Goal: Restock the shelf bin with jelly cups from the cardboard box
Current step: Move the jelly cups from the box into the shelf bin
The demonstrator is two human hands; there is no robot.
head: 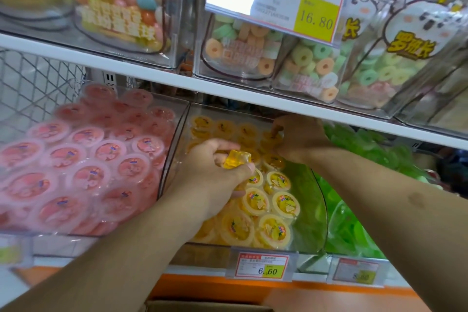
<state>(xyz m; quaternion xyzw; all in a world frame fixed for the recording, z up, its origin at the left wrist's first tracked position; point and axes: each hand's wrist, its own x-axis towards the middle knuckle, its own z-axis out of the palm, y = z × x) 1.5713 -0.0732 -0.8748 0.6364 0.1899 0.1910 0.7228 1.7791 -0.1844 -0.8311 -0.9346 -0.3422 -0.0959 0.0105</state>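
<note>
Presently, head view only:

Shelf bin: clear plastic bin on the lower shelf, middle of three, partly filled with yellow jelly cups.

Yellow jelly cups: lying in the bin, most lid-up toward the front, more of them further back under the upper shelf.

Left hand: reaching into the middle bin from the lower left, fingers curled round one yellow jelly cup, held tilted, clear base uppermost, above the cups already in the bin.

Right hand: deeper in the same bin, at the back right corner, fingers bent down among the rear cups; touching them, but whether grasping one cannot be told.

Cardboard box: only a brown top edge showing at the bottom of the frame, below the shelf front; contents not visible.

Pink jelly cups: filling the neighbouring bin on the left, stacked high, lids facing out.

Green jelly cups: in the bin on the right, partly hidden behind the right forearm.

Price tag, middle bin: clipped to the shelf edge just below the yellow cups, reading 6.60.

Price tag, right bin: beside it on the same edge, figures blurred.

Upper shelf: white board above the bins, carrying clear tubs of coloured egg-shaped sweets and ring-shaped sweets.

Upper price tag: hanging in front of the ring sweets, reading 16.80.
</note>
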